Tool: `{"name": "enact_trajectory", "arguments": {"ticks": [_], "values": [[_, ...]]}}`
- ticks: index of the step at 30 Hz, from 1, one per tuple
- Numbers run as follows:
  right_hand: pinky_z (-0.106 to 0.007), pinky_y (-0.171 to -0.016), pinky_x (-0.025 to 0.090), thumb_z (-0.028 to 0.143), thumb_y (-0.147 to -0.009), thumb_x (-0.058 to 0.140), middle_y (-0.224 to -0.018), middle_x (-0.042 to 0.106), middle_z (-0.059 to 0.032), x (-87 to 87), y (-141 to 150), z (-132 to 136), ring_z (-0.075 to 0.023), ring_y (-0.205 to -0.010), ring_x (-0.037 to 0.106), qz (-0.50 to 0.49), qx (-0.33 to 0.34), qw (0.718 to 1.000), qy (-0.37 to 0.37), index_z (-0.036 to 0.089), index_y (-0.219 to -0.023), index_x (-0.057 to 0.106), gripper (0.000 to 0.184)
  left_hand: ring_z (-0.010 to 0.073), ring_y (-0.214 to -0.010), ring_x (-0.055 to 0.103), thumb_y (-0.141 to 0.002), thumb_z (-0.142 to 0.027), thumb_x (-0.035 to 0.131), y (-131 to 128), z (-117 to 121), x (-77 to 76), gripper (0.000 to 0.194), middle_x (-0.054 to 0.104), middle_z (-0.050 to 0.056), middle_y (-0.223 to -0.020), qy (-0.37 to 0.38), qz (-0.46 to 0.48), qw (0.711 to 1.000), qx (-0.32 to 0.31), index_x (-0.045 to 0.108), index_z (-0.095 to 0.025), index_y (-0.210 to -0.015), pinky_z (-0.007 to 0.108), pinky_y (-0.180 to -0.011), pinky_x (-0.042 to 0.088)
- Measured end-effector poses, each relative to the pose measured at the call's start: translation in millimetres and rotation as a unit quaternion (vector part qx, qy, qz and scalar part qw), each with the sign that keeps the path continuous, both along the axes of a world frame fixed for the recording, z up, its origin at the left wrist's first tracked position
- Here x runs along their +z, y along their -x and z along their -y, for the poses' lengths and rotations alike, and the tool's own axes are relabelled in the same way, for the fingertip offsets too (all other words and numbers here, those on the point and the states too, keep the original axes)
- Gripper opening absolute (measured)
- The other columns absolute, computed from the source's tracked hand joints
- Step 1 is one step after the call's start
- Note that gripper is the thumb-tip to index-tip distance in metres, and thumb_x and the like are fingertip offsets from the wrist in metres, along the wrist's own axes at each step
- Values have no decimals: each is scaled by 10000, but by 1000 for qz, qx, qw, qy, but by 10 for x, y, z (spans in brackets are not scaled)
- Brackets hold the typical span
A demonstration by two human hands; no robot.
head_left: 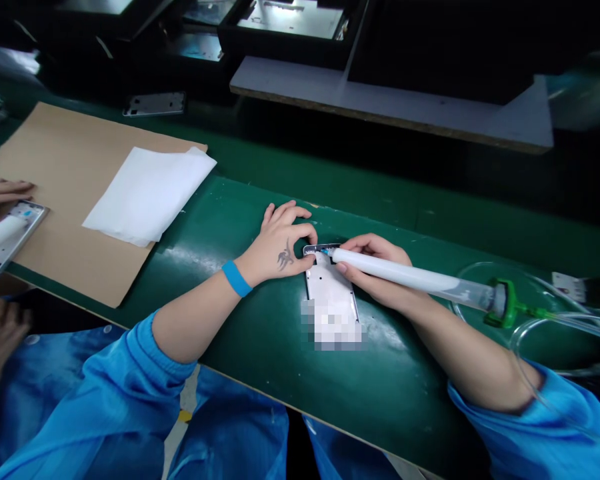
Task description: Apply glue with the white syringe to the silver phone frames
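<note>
A silver-white phone frame (329,283) lies flat on the green bench, its lower end blurred by blocks. My left hand (283,250) grips its upper left corner, thumb and index finger at the edges, the other fingers stretched out on the bench. In my right hand (375,267) is a large dispensing syringe (405,273) filled with white material, held near its front end like a pen. The blue needle tip (325,251) is at the top end of the frame; whether it touches cannot be made out. A green cap (505,303) with clear tubing closes the syringe's rear.
Clear tubing (480,263) loops on the right. Left are brown cardboard (80,140) and a white sheet (150,190). A co-worker's hand (3,193) is by another phone frame (30,217). Behind are another frame (155,104), a grey shelf board (390,107) and black trays (285,47).
</note>
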State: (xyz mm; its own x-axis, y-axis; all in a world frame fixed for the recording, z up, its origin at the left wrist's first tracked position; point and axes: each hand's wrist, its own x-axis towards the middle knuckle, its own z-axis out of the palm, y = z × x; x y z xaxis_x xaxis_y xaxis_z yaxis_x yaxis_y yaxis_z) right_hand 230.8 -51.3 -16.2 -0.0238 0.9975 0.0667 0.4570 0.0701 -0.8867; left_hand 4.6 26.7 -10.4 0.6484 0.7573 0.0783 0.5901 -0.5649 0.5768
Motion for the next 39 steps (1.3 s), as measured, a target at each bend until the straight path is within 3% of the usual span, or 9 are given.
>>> {"name": "enact_trajectory", "arguments": {"ticks": [29, 39], "values": [[-328, -597, 514, 405, -792, 830, -824, 731, -20, -25, -54, -10, -196, -683, 656, -14, 4, 1000, 4, 277, -922, 683, 235, 380, -1571, 280, -833, -361, 761, -7, -27, 21, 168, 548, 71, -1434, 9, -15, 1000, -9, 710, -253, -952, 672, -1287, 78], [-336, -606, 522, 472, -773, 843, -805, 717, -29, 13, -38, -9, -204, -689, 649, -3, -18, 1000, 0, 278, -880, 674, 279, 373, -1572, 275, -845, -366, 746, -16, -29, 17, 156, 548, 68, -1434, 8, -13, 1000, -12, 713, -256, -950, 670, -1288, 64]]}}
